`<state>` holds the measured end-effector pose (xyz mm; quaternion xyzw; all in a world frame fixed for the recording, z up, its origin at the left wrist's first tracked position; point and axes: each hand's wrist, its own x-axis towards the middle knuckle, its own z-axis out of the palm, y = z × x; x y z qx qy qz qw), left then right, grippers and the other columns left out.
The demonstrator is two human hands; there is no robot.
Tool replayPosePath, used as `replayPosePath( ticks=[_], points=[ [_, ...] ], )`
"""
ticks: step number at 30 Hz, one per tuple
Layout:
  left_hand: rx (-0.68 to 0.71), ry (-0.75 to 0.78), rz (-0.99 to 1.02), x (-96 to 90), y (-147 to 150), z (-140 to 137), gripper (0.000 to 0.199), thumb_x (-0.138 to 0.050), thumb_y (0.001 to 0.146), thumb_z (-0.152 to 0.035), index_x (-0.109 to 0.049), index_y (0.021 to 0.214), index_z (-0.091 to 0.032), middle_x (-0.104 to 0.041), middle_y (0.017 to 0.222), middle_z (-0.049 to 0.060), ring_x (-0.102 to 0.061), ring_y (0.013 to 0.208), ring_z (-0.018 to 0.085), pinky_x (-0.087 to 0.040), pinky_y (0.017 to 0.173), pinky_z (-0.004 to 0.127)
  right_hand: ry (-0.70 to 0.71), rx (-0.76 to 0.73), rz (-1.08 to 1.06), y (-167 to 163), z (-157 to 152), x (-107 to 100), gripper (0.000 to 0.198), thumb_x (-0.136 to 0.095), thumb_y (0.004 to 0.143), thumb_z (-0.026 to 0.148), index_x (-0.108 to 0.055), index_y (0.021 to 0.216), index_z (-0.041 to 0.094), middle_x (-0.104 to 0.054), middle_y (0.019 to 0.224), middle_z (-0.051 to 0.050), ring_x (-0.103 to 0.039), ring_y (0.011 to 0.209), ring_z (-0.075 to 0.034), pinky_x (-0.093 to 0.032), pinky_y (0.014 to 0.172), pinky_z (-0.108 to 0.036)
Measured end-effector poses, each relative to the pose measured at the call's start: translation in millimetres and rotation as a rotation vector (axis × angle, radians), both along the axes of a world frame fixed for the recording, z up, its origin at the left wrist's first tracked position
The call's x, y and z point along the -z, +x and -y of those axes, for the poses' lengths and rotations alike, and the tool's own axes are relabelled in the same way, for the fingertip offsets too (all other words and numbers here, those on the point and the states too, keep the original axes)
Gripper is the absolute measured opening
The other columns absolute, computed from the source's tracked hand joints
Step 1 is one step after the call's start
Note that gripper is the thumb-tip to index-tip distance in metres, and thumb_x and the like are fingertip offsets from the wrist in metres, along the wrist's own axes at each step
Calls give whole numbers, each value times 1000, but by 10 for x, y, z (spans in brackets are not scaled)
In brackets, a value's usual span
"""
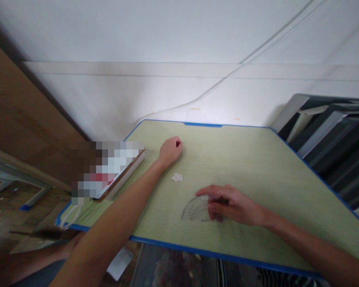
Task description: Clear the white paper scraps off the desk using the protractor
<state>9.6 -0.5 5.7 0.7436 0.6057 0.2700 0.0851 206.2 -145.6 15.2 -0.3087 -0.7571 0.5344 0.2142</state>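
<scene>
A clear half-round protractor [194,209] is near the front of a pale green desk [242,155]. Over its right side curls my right hand [231,203], with the index finger along the curved edge and the thumb at the front; the fingers grip it. My left hand [170,151] rests farther back as a closed fist, knuckles toward the wall, and nothing shows in it. Between the two hands lies a small torn piece of whitish paper [177,177], touched by neither.
A thick stack, perhaps books [127,173], partly blurred out, lies at the desk's left edge. Dark folded panels [332,131] lean at the right. Behind the desk a cable [197,99] runs along the white wall. Another person's forearm [48,253] shows at lower left.
</scene>
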Motion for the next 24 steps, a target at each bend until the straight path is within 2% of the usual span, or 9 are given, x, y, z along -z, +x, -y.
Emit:
replayPosePath(
  ticks=[2,8,14,19,24],
  points=[
    [5,6,-3,2,-3,-5,20,-41,75,-21,-60,77,-16,-65,81,6,-53,73,14,-40,69,26,-48,119,-46,-16,-19,25,38,-43,88,37,-48,119,16,-56,67,1,-50,47,-6,-43,45,-18],
    [5,5,-11,3,-5,-10,19,-41,74,-20,-60,75,-16,-65,81,6,-54,73,15,-40,68,26,-3,365,-15,-62,-80,2,40,-47,84,34,-47,118,13,-46,59,5,-39,38,-3,-34,34,-15],
    [9,2,-11,3,-2,-15,20,-40,74,-20,-60,76,-16,-65,82,6,-54,74,15,-40,68,26,-21,420,-34,-42,-136,18,37,-52,80,34,-50,110,13,-46,58,6,-39,38,-3,-32,33,-16],
    [-1,0,-25,9,-2,-23,21,-40,75,-20,-60,77,-16,-65,82,6,-54,74,15,-40,68,26,-65,472,-181,-92,-282,67,40,-55,75,38,-48,106,14,-51,59,5,-46,43,-6,-40,40,-19],
    [8,4,-12,2,6,-6,20,-40,75,-19,-60,75,-16,-66,81,6,-54,73,14,-40,68,25,-42,558,-237,-191,-419,88,37,-58,71,34,-47,102,16,-56,65,3,-52,47,-7,-44,46,-22]
  ],
)
